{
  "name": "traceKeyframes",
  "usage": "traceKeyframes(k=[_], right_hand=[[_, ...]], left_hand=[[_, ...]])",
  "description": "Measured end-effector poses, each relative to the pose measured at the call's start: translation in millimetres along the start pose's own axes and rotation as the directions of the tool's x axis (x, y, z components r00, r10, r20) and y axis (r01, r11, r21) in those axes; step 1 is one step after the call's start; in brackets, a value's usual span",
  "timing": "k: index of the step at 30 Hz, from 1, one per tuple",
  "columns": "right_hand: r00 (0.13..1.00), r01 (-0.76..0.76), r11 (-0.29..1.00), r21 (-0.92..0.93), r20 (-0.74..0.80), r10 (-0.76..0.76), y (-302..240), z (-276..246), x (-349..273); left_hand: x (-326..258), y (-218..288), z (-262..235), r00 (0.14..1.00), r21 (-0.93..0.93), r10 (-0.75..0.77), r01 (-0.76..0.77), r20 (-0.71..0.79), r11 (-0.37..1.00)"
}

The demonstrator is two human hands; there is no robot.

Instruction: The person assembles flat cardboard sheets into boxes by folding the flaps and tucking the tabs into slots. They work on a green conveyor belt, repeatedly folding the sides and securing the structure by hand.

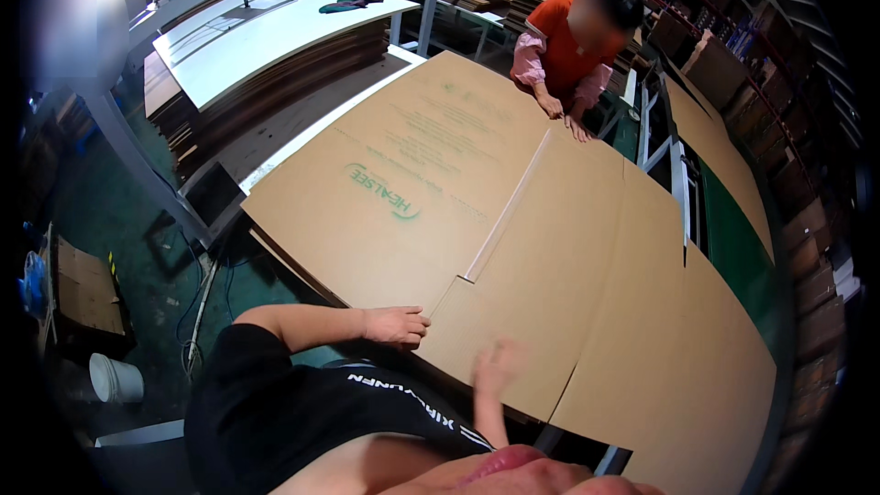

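A broad brown cardboard sheet (568,247), with green print on its far left panel, lies flat in front of me. It has creases and slots, and a narrow pale strip (510,205) runs along a seam across its middle. My left hand (397,325) rests on the near edge, its fingers stretched toward the near end of the seam, holding nothing. To its right, my right hand (498,364) is over the near panel, smeared by motion. Whether it touches the board or holds anything does not show.
Across the sheet, a co-worker (573,50) in orange has both hands at the far edge. At the left, a stack of boards (284,64) has a white top and a dark tool on it. A grey metal post (151,147) stands nearby, and a white bucket (116,378) sits lower left.
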State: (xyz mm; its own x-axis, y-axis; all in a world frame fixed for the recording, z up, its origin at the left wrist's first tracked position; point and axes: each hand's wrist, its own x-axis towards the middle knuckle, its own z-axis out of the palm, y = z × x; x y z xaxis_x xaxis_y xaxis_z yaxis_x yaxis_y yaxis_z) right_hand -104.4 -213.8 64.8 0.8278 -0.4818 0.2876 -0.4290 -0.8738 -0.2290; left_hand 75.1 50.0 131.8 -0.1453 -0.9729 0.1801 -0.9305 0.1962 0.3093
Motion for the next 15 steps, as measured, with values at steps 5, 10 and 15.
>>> traceKeyframes(k=[5, 10, 15], right_hand=[[0.165, -0.984, 0.166, -0.062, -0.663, 0.731, 245.9, -68.4, -71.0], [0.476, 0.058, -0.073, 0.996, 0.036, 0.878, 465.8, -144.3, -149.2], [0.546, -0.097, 0.287, 0.953, -0.19, 0.816, 340.8, -212.8, -68.0]], left_hand=[[10.0, 0.8, 16.2, 0.998, -0.049, 0.038, -0.041, -0.055, 0.998], [23.7, -8.3, 40.8, 0.972, -0.168, 0.094, -0.132, -0.217, 0.977], [-6.8, 7.3, 24.7, 0.987, -0.157, -0.071, 0.048, -0.146, 0.986]])
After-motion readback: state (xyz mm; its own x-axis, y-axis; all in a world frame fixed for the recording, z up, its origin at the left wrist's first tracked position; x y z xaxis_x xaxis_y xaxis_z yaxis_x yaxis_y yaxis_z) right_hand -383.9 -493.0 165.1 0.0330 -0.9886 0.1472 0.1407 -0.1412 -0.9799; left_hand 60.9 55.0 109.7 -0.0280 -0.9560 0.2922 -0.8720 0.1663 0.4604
